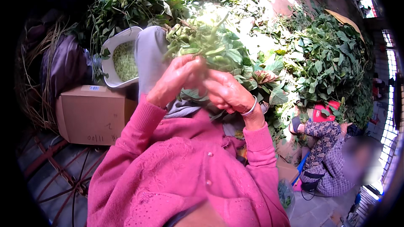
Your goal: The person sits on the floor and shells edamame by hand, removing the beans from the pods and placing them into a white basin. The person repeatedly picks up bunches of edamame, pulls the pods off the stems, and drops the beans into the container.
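Note:
Above my lap is a leafy bunch of green soybean plant [217, 45] with plump pods on its stems. My left hand [184, 74] pinches it between thumb and fingers at the lower end. Close against it, my right hand [228, 90], with a pale bracelet at the wrist, has its index finger stretched towards the left fingertips and its other fingers curled. Blur and overlap hide what lies between the right fingers. Left of my grey-clad knee [151, 47], a white plastic tub [106, 66] holds green shelled beans or pods [124, 61].
Heaps of soybean plants [139, 0] lie ahead, with a larger pile [328, 53] at right. A cardboard box [91, 116] stands at left, near a metal-bar frame [74, 183]. Another person [331, 164] sits at right by a red object [325, 112]. Loose leaves cover sunlit ground.

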`<state>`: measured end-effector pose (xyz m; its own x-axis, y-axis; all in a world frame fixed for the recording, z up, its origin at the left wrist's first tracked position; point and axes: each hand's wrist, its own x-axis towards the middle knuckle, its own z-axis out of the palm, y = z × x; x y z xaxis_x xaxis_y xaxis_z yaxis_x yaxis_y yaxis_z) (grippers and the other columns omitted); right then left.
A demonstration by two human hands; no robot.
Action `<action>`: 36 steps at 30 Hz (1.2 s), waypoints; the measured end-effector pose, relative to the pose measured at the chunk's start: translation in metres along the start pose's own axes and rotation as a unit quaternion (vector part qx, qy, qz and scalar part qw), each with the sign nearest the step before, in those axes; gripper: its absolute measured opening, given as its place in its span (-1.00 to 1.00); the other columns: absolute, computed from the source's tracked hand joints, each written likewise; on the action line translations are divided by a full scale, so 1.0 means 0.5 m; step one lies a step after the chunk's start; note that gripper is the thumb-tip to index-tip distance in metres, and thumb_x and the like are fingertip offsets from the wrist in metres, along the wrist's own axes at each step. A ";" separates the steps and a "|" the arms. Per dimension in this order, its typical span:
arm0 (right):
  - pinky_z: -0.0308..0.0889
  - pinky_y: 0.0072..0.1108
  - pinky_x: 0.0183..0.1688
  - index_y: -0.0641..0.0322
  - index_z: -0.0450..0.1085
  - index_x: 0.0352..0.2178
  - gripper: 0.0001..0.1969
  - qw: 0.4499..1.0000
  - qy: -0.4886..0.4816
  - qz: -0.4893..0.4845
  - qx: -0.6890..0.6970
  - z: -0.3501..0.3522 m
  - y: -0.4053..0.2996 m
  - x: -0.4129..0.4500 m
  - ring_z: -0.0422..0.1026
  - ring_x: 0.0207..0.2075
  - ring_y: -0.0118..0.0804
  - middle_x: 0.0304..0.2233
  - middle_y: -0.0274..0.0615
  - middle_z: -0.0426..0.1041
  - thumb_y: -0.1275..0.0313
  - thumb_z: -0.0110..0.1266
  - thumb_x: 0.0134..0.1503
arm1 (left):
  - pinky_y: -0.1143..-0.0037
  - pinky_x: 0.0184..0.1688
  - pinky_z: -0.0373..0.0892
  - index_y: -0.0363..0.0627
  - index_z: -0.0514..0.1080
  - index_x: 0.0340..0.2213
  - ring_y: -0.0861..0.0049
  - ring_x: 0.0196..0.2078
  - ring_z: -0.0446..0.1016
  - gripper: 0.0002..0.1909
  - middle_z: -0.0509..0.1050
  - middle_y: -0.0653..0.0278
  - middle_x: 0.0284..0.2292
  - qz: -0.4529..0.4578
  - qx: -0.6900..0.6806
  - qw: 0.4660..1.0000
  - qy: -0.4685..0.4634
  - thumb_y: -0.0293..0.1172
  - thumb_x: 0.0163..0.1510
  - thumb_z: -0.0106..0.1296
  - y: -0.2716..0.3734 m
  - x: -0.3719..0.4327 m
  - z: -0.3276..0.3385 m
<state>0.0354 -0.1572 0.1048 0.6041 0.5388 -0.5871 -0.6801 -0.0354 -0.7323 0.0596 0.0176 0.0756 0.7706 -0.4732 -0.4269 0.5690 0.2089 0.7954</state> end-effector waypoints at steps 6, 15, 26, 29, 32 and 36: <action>-0.08 -0.81 -0.79 0.21 0.27 -0.26 -0.82 1.000 -0.006 -0.014 -0.010 -0.009 -0.020 -0.014 -0.01 -0.80 -0.72 -0.75 -0.52 0.08 0.38 -0.22 0.17 | 0.68 -0.57 0.16 -0.25 0.31 -0.38 0.79 -0.59 0.18 -0.83 0.26 0.45 -0.61 0.147 0.207 0.966 0.039 -0.39 0.03 -0.04 -0.015 -0.007 0.018; -0.06 -0.81 -0.79 0.30 0.26 -0.29 -0.79 0.988 0.122 -0.082 -0.050 0.003 -0.030 -0.024 0.04 -0.78 -0.72 -0.67 -0.41 0.24 0.34 -0.12 0.15 | 0.73 -0.68 0.10 -0.20 0.29 -0.33 0.79 -0.69 0.18 -0.81 0.25 0.44 -0.64 0.064 0.038 0.995 -0.068 -0.34 0.14 -0.23 -0.024 -0.005 -0.019; 0.18 -0.73 -0.58 0.34 0.27 -0.27 -0.75 0.929 0.219 -0.242 -0.176 0.004 -0.045 0.070 0.25 -0.62 -0.64 -0.63 -0.33 0.31 0.47 0.07 0.01 | 0.68 -0.67 0.02 -0.19 0.35 -0.32 0.77 -0.69 0.06 -0.83 0.19 0.44 -0.67 0.151 0.159 0.972 -0.079 -0.41 0.09 -0.19 -0.041 -0.011 -0.015; 0.18 -0.75 -0.56 0.33 0.29 -0.38 -0.83 0.934 0.195 -0.257 -0.152 -0.022 -0.049 0.077 0.26 -0.58 -0.65 -0.61 -0.36 0.32 0.47 0.07 0.01 | 0.70 -0.68 -0.01 -0.18 0.36 -0.31 0.79 -0.70 0.04 -0.80 0.17 0.48 -0.67 0.068 0.101 0.985 -0.119 -0.39 0.08 -0.22 -0.030 -0.014 -0.030; 0.21 -0.74 -0.53 0.31 0.31 -0.40 -0.87 0.919 0.259 -0.242 -0.174 -0.015 -0.053 0.056 0.29 -0.56 -0.64 -0.60 -0.39 0.34 0.48 0.05 0.01 | 0.76 -0.68 -0.02 -0.18 0.33 -0.25 0.86 -0.70 0.00 -0.76 0.19 0.50 -0.61 -0.007 0.040 0.993 -0.111 -0.41 0.04 -0.23 0.008 -0.028 -0.026; 0.24 -0.73 -0.50 0.30 0.33 -0.36 -0.88 0.872 0.336 -0.258 -0.245 -0.016 -0.009 0.058 0.32 -0.56 -0.61 -0.59 -0.35 0.37 0.49 0.02 0.04 | 0.76 -0.69 0.07 -0.22 0.27 -0.16 0.89 -0.69 0.05 -0.68 0.29 0.44 -0.49 -0.050 -0.154 0.976 -0.147 -0.48 0.00 -0.25 -0.027 -0.011 -0.042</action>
<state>0.0593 -0.1483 0.0882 0.9963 -0.0203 -0.0838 -0.0852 -0.3783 -0.9217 0.0537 0.0350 0.0581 0.6158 -0.7209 -0.3180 0.7318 0.3737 0.5699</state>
